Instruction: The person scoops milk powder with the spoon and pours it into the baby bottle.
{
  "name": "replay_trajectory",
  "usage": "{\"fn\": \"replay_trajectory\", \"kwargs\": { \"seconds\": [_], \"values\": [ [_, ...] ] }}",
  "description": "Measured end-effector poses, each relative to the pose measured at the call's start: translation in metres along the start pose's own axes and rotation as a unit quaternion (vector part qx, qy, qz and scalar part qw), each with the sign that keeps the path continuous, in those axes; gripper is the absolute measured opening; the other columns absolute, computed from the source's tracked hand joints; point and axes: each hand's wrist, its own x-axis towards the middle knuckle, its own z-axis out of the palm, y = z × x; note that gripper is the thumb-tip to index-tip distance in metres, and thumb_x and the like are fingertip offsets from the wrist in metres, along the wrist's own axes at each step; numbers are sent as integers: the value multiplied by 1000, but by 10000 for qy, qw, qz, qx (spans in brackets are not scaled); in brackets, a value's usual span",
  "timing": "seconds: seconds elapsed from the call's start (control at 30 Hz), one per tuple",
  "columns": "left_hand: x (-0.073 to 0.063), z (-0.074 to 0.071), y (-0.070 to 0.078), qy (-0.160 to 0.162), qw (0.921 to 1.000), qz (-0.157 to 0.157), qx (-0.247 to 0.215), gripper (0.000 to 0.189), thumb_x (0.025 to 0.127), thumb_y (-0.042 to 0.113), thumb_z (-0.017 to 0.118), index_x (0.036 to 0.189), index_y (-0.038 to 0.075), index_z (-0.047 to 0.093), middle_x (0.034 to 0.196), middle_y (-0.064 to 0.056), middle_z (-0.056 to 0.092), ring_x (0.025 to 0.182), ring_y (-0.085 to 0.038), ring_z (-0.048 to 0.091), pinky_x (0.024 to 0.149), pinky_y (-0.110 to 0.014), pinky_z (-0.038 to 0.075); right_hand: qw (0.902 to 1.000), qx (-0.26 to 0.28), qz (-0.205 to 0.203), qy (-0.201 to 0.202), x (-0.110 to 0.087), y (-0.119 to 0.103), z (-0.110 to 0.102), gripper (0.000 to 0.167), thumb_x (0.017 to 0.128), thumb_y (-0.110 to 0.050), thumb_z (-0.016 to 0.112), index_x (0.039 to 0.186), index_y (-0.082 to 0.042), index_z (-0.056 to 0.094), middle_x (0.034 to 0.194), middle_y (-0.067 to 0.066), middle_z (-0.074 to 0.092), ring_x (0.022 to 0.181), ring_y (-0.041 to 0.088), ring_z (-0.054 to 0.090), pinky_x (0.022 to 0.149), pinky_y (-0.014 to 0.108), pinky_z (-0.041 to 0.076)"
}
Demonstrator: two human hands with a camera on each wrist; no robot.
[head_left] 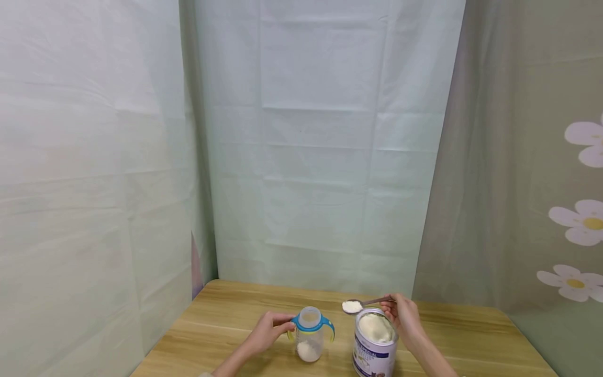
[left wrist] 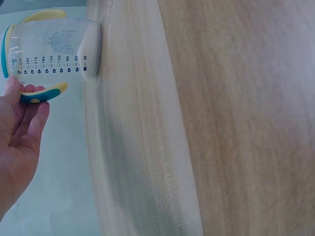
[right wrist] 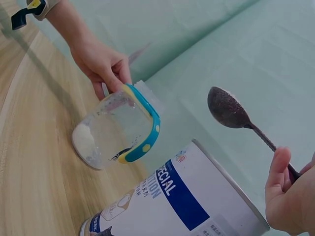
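Observation:
A clear baby bottle (head_left: 309, 340) with blue and yellow handles stands uncapped on the table, white powder lying at its bottom. My left hand (head_left: 270, 332) grips its left handle, with thumb and fingers around it in the left wrist view (left wrist: 22, 132). Between the fingers of my right hand (head_left: 404, 315) is the handle of a dark spoon (head_left: 352, 307), heaped with white powder. The spoon is level above the rim of an open milk powder can (head_left: 374, 348), toward the bottle side. Pale powder fills much of the can, whose label (right wrist: 182, 196) is white and blue.
The wooden table (head_left: 235, 309) reaches back to a hanging pale cloth (head_left: 320, 183). More cloth hangs at the left, and a curtain with white flowers (head_left: 584, 222) hangs at the right. The can stands just right of the bottle.

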Motion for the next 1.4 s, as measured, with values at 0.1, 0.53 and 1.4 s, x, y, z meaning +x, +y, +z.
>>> {"fn": "replay_trajectory", "kwargs": {
  "seconds": [0.1, 0.53, 1.4],
  "values": [
    [1, 0, 0, 2, 10000, -29, 15, 32, 91, 24, 64, 115, 4, 70, 105, -12, 74, 89, -6, 68, 78, -26, 57, 10000, -22, 28, -24, -1, -1, 1, 23, 98, -7, 34, 93, 1, 56, 68, -3, 58, 60, 2, 55, 56, 10, 47],
    [2, -2, 5, -93, 9999, 92, -69, 31, 93, 20, 62, 116, 1, 69, 105, -15, 73, 87, -13, 70, 77, -32, 58, 9997, -238, 42, -95, 1, -1, 7, 23, 99, -7, 34, 98, 3, 54, 72, -2, 58, 63, 4, 55, 58, 11, 48],
    [7, -6, 9, -249, 9989, 50, 386, 31, 93, 21, 62, 116, 2, 69, 108, -14, 72, 89, -15, 71, 82, -28, 56, 9997, -154, 94, -168, 2, 3, 17, 21, 98, -7, 36, 94, 0, 55, 71, -2, 59, 62, 4, 56, 57, 11, 48]
  ]
}}
